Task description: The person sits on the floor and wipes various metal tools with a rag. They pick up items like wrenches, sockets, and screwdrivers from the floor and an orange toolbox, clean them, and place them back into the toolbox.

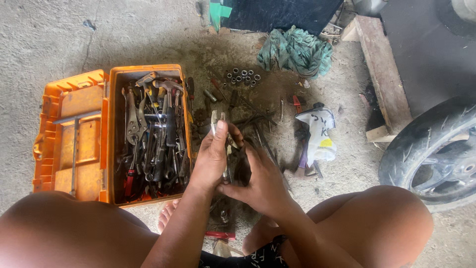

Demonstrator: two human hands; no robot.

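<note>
Metal wrench [217,119] stands upright at the centre of the frame, its head poking above the left hand [212,158], whose fingers curl around the shaft. The right hand [259,181] pinches its lower end from below. The orange toolbox [111,79] lies open at left.

An open orange plastic toolbox [111,134] full of hand tools sits left of both hands, a black rubber tyre [431,149] far right, loose steel sockets [243,77] beyond.
</note>
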